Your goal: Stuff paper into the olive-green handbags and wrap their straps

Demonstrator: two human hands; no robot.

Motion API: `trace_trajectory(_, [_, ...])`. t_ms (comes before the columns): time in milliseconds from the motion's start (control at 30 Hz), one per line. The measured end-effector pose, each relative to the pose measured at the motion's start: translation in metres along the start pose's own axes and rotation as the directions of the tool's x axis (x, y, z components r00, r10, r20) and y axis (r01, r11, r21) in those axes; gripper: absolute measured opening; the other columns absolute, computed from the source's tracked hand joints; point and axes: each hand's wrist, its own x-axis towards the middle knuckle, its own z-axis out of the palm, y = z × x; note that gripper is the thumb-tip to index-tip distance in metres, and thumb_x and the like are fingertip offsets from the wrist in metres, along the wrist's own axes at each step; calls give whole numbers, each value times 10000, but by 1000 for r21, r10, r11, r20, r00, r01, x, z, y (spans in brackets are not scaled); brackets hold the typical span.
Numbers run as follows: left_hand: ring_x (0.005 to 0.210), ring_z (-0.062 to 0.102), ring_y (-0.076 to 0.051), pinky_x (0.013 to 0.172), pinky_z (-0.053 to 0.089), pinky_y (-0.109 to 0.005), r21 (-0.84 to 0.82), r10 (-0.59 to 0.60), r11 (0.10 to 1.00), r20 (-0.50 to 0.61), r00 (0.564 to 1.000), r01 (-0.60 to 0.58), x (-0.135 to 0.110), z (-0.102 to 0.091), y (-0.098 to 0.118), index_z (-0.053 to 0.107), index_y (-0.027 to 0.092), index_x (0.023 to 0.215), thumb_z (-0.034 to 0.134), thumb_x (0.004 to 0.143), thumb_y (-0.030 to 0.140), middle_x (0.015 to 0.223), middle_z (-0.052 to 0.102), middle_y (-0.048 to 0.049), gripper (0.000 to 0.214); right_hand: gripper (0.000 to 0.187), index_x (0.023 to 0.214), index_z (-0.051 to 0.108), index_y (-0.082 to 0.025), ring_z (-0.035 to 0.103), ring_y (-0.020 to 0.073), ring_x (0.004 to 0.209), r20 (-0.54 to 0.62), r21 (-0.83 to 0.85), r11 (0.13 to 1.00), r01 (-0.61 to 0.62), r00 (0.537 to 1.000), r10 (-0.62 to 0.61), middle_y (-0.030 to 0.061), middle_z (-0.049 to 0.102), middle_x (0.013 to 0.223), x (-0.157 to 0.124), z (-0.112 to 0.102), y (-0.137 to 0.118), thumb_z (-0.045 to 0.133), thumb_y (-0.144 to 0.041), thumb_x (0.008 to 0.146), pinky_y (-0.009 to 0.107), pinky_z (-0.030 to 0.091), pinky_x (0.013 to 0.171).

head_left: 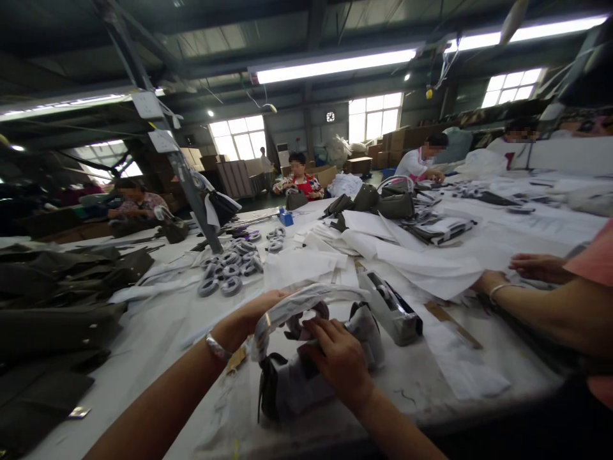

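A dark handbag (pixel 287 386) partly wrapped in grey-white paper lies on the white table (pixel 158 332) right in front of me. Its handle (pixel 306 300), bound in white paper, arches above it. My left hand (pixel 251 316) is closed around the left end of that wrapped handle. My right hand (pixel 338 358) presses on the paper-wrapped top of the bag, fingers curled onto it. A bracelet circles my left wrist.
A tape dispenser (pixel 393 310) stands just right of the bag. Several tape rolls (pixel 230 268) lie behind, by a slanted metal pole (pixel 191 191). Dark bags (pixel 62 300) pile at left. White paper sheets (pixel 421 255) cover the middle. A co-worker's arms (pixel 541 300) reach in from the right; other people sit farther back.
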Motion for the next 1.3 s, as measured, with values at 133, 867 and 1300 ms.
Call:
trace_trajectory(133, [464, 375, -99, 463, 302, -237, -3, 3, 1000, -23, 1000, -3, -4, 1, 0, 667, 155, 668, 718, 693, 452, 520, 540, 21, 302, 250, 1131, 694, -198, 665, 258, 973, 48, 83, 992, -99, 994, 95, 102, 721, 1071, 2, -2, -3, 625, -295, 912, 359, 528, 861])
trace_trajectory(867, [932, 642, -238, 802, 502, -272, 380, 288, 899, -142, 947, -217, -74, -2, 25, 737, 181, 1056, 533, 890, 544, 1019, 730, -53, 449, 466, 1199, 681, -185, 622, 238, 1140, 464, 874, -69, -480, 786, 409, 84, 684, 1212, 35, -6, -68, 739, -445, 817, 362, 463, 1021])
trace_trajectory(1300, [825, 616, -193, 742, 475, -227, 354, 202, 924, -136, 970, -143, -79, 7, 21, 720, 183, 896, 501, 896, 583, 852, 704, -7, 456, 294, 1158, 692, -201, 691, 220, 956, 301, 701, 591, -400, 917, 264, 65, 727, 1062, 30, -25, -62, 602, -312, 902, 321, 529, 883])
